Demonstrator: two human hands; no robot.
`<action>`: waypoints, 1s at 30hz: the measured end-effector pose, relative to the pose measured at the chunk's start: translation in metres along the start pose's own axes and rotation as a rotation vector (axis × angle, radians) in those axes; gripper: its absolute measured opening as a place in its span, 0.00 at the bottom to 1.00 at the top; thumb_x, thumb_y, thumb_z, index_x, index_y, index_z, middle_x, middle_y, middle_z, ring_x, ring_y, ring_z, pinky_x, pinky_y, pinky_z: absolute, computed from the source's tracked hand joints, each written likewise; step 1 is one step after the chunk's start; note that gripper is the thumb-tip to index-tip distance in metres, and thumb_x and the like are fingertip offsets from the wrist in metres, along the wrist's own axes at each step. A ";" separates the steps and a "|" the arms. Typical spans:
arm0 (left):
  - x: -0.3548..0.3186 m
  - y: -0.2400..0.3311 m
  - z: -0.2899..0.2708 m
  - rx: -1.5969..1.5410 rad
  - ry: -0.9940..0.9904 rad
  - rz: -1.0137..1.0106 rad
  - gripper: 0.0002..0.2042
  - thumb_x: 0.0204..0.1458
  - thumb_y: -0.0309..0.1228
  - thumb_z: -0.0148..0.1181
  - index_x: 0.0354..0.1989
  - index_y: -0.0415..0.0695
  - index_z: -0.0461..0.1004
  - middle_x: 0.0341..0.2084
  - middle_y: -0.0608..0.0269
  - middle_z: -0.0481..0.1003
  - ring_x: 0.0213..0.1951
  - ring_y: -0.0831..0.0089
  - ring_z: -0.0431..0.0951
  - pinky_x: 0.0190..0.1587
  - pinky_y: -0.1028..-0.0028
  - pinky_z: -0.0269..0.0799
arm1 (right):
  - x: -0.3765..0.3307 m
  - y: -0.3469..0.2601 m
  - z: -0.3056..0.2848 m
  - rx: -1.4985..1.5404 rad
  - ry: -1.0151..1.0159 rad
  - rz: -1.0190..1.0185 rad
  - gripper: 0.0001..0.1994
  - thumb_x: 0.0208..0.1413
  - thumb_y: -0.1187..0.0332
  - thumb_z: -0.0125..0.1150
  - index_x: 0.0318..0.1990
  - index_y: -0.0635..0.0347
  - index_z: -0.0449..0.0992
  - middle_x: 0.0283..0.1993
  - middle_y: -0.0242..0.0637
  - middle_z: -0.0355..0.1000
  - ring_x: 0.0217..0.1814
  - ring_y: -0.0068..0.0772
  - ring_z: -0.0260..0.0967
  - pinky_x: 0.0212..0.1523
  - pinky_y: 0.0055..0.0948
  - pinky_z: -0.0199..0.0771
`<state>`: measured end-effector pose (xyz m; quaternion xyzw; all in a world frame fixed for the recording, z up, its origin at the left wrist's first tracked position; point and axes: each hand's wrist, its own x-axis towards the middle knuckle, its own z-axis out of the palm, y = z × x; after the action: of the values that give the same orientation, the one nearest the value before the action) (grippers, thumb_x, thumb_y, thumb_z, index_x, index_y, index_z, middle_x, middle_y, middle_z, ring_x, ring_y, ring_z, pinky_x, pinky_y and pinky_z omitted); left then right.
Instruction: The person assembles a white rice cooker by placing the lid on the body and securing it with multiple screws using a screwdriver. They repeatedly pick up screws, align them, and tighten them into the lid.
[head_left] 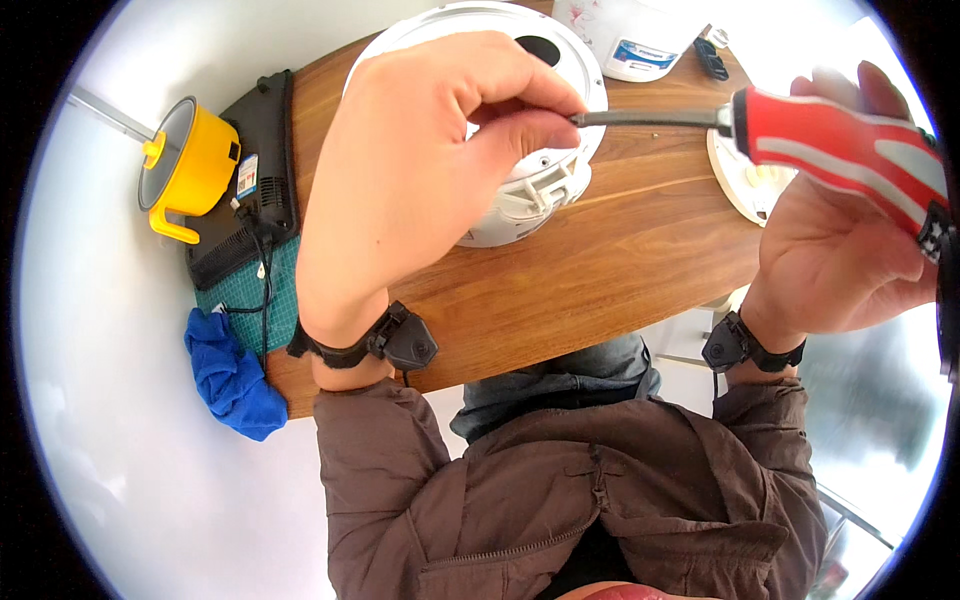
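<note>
A screwdriver (840, 150) with a red and grey handle is held up level in front of me, its shaft pointing left. The thumb and index finger of my left hand (410, 170) pinch the tip of the shaft. My right hand (840, 240) holds the handle, its palm turned up and some of the fingers hidden behind it. Below and behind my left hand stands a round white appliance (530, 215) with a latch-like or hinged part on its near side. My left hand covers much of its top, where a dark round opening shows.
A round white part (735, 180) lies by my right hand. At the back is a white container (640, 50) beside a small black piece (712, 60). To the left are a yellow pot (200, 160), a black flat device (265, 130), a green mat (285, 270), a cable and a blue cloth (230, 380).
</note>
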<state>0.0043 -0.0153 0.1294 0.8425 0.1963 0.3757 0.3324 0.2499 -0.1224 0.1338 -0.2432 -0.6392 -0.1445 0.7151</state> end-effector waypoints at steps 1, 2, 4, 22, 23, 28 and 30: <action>0.001 0.002 0.000 -0.040 0.008 -0.024 0.07 0.47 0.12 0.67 0.35 0.33 0.81 0.30 0.64 0.81 0.35 0.77 0.80 0.42 0.78 0.74 | 0.001 0.000 0.002 0.015 -0.015 0.006 0.31 0.69 0.58 0.61 0.72 0.56 0.52 0.57 0.43 0.72 0.48 0.28 0.76 0.49 0.26 0.78; 0.000 0.001 -0.001 -0.068 0.013 -0.047 0.07 0.48 0.13 0.68 0.35 0.34 0.81 0.30 0.65 0.81 0.35 0.77 0.80 0.42 0.78 0.74 | 0.002 0.002 0.006 0.042 -0.018 0.032 0.30 0.69 0.58 0.61 0.70 0.56 0.54 0.55 0.42 0.74 0.47 0.28 0.76 0.48 0.25 0.78; -0.003 -0.001 -0.002 -0.123 0.024 -0.091 0.07 0.48 0.15 0.68 0.36 0.35 0.81 0.30 0.65 0.81 0.35 0.77 0.80 0.42 0.77 0.74 | 0.005 0.006 0.013 0.095 -0.026 0.083 0.26 0.69 0.59 0.61 0.68 0.56 0.59 0.51 0.40 0.76 0.44 0.26 0.77 0.46 0.25 0.78; -0.002 -0.012 0.001 0.145 -0.176 -0.043 0.05 0.49 0.18 0.69 0.33 0.37 0.79 0.28 0.66 0.76 0.32 0.77 0.75 0.38 0.75 0.70 | 0.041 0.005 0.062 0.054 -0.382 0.352 0.31 0.64 0.61 0.66 0.68 0.62 0.60 0.45 0.49 0.80 0.45 0.37 0.82 0.43 0.30 0.86; -0.001 -0.012 0.000 0.161 -0.183 -0.035 0.05 0.49 0.19 0.68 0.33 0.37 0.80 0.28 0.65 0.76 0.32 0.76 0.75 0.38 0.75 0.70 | 0.044 0.005 0.063 0.065 -0.399 0.363 0.31 0.64 0.62 0.66 0.69 0.62 0.59 0.45 0.49 0.80 0.46 0.37 0.82 0.43 0.31 0.86; -0.001 -0.018 -0.004 0.170 -0.197 0.039 0.03 0.52 0.20 0.67 0.34 0.36 0.80 0.29 0.64 0.76 0.33 0.73 0.76 0.42 0.73 0.71 | 0.044 0.006 0.070 0.121 -0.451 0.396 0.34 0.63 0.64 0.67 0.72 0.59 0.56 0.45 0.49 0.81 0.47 0.38 0.83 0.45 0.32 0.86; 0.001 -0.020 -0.001 0.123 -0.225 -0.033 0.03 0.52 0.20 0.67 0.35 0.36 0.80 0.29 0.63 0.77 0.33 0.73 0.76 0.42 0.73 0.71 | 0.043 0.010 0.068 0.170 -0.450 0.413 0.35 0.63 0.66 0.67 0.73 0.58 0.55 0.45 0.49 0.81 0.47 0.39 0.83 0.46 0.33 0.86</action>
<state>0.0024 -0.0002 0.1164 0.8949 0.1942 0.2605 0.3060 0.2037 -0.0726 0.1793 -0.3331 -0.7281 0.1154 0.5879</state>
